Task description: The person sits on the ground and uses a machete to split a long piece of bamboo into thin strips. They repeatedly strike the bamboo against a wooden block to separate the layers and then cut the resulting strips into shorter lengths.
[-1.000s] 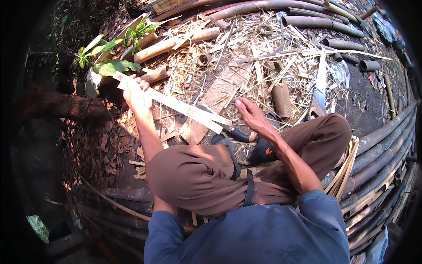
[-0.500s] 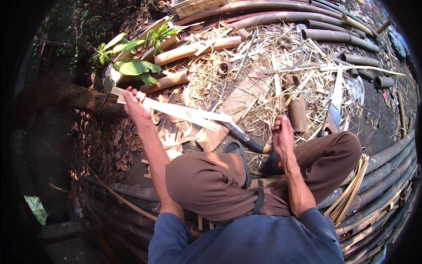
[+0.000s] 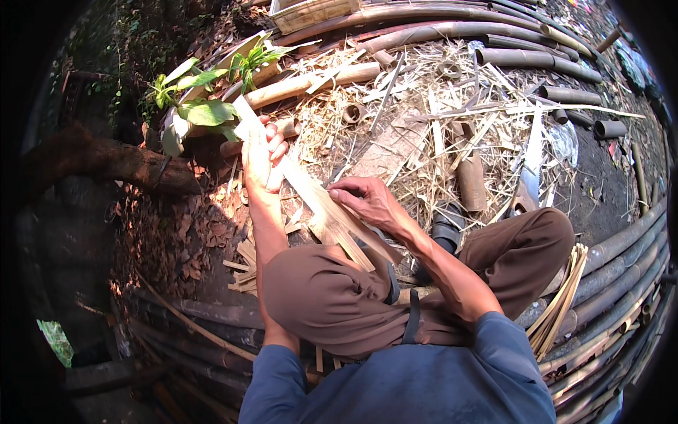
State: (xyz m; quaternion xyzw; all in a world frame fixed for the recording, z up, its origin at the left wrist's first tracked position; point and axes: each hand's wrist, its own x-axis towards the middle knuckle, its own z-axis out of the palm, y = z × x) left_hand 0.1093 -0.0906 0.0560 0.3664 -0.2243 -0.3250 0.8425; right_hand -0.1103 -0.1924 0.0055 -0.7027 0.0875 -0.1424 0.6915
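Note:
My left hand (image 3: 263, 159) is closed around the upper part of several flat, pale bamboo strips (image 3: 307, 187). The strips slant down to the right, in front of my bent knee, and their lower ends fan apart. My right hand (image 3: 367, 205) meets them at their right edge, about halfway along, with thumb and fingers pinched there. A wooden board (image 3: 388, 152) lies on the ground beyond my right hand. Short cut strips (image 3: 246, 268) are piled beside my left forearm.
A saw (image 3: 531, 166) and a bamboo tube (image 3: 470, 177) lie among shavings at the right. Long bamboo poles (image 3: 452, 30) stretch across the back, near a crate (image 3: 314, 15). More poles (image 3: 614, 265) and a bundle of thin strips (image 3: 561, 304) are beside me. A leafy plant (image 3: 208, 112) stands far left.
My left hand has moved right, turning the strips from nearly level to a steeper slant. My right hand has come left from beside my knee and now pinches the strips' edge.

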